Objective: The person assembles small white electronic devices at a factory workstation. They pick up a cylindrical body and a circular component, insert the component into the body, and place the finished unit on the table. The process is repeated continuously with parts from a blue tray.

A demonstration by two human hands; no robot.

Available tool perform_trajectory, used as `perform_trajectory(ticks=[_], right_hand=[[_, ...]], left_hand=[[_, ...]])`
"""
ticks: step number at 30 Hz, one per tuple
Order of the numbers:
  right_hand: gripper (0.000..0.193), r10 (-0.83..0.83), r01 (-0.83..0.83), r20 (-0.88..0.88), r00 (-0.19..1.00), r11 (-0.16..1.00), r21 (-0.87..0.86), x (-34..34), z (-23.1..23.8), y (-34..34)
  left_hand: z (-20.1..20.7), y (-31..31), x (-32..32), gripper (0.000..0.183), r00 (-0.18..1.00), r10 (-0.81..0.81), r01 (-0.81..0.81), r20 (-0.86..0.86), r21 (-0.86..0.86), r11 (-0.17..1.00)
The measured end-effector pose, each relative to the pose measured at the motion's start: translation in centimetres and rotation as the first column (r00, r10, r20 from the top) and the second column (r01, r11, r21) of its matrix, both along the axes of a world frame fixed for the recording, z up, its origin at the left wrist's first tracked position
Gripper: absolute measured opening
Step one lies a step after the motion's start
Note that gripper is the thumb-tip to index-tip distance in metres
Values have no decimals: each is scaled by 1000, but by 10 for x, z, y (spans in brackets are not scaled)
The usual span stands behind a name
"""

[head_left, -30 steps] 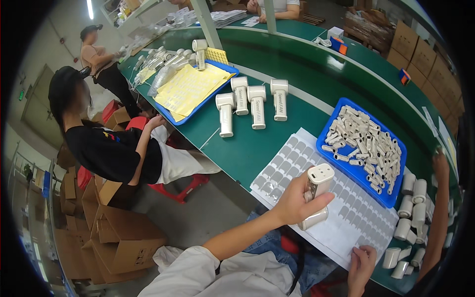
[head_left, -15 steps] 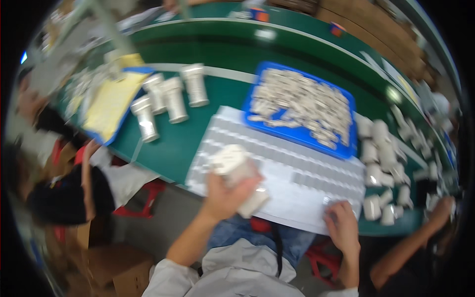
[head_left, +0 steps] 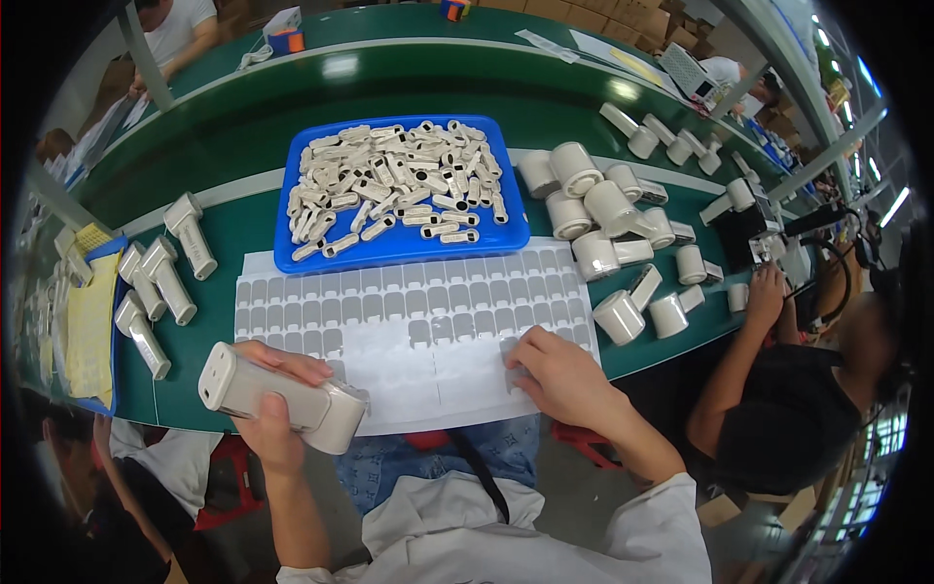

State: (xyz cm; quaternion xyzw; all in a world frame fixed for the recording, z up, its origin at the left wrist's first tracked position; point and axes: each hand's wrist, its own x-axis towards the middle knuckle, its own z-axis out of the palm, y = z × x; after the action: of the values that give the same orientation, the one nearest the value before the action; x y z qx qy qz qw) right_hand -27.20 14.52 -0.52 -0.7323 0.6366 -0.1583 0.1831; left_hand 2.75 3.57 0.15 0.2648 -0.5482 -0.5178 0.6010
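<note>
My left hand (head_left: 275,399) is wrapped round a white handheld appliance (head_left: 338,417), tilted above the near left corner of the sticker sheet. The appliance has a long handle and a rounded head; its handle end, with small holes, points up and left. My right hand (head_left: 559,375) is bent over the right part of the white sheet (head_left: 394,375), which carries rows of grey rounded stickers. Its thumb and forefinger are drawn together at the edge of a grey sticker (head_left: 510,348). A bare white patch of backing lies between my hands.
A blue tray (head_left: 404,255) of small white parts overlaps the sheet's far edge. White appliances (head_left: 615,209) crowd the right; several more (head_left: 167,277) lie left beside a blue tray with yellow sheets (head_left: 89,331). A co-worker (head_left: 788,409) sits at the right by a black device (head_left: 741,238).
My view has swung right, so the bench appears shifted left. The appliance in my left hand has turned from upright to slanting. My right hand has come in to the stickers.
</note>
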Motion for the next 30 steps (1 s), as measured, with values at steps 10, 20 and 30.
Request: perform_trajectory(ticks=[10, 20, 30], right_hand=[[13, 36, -44, 314, 949, 999, 16, -23, 27, 19], [37, 159, 106, 971, 180, 978, -180, 76, 60, -22], [43, 151, 80, 885, 441, 975, -207, 105, 54, -46]], left_hand=[[8, 4, -1, 42, 984, -57, 73, 168, -89, 993], [4, -9, -38, 26, 925, -182, 275, 334, -254, 927], [-15, -10, -54, 33, 937, -84, 198, 338, -320, 926]])
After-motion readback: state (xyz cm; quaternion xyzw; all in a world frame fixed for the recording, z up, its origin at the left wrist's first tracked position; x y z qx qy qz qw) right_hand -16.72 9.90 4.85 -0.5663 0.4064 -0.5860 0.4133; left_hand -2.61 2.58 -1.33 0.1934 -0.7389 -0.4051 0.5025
